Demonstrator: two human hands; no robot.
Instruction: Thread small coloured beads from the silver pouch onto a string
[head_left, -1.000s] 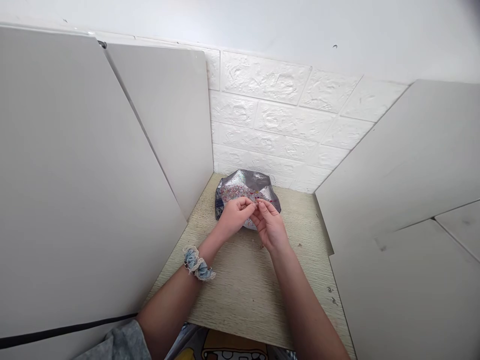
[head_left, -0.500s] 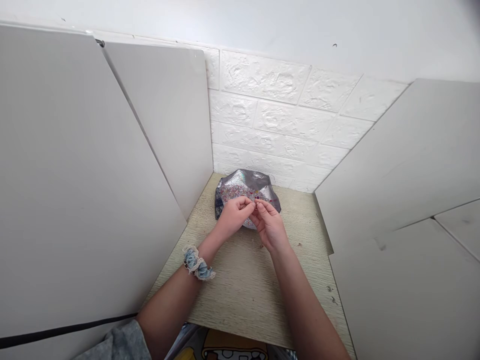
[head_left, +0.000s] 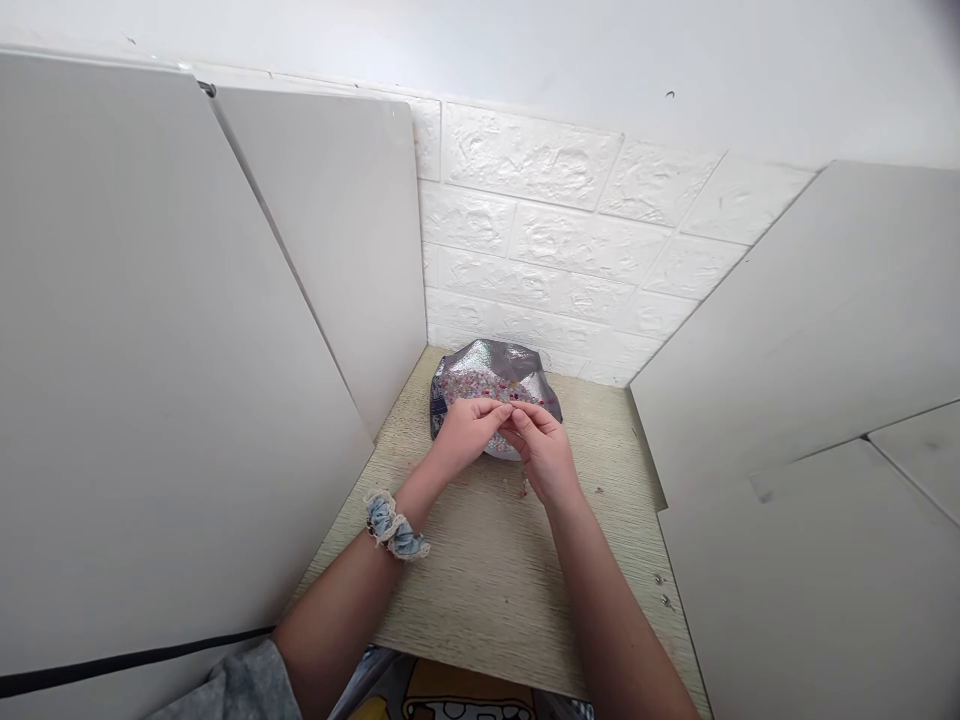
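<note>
Currently, your left hand (head_left: 468, 428) and right hand (head_left: 545, 450) meet tip to tip, each grip pinched together; what sits between them, if anything, cannot be told. Just beyond the grip, and partly hidden by it, a silver-lined bag (head_left: 525, 366) lies on the desk (head_left: 480, 575), holding small colourful beads (head_left: 471, 386). Nearer you than the grip, a blue scrunchie (head_left: 397, 527) rings your left wrist (head_left: 421, 492).
</note>
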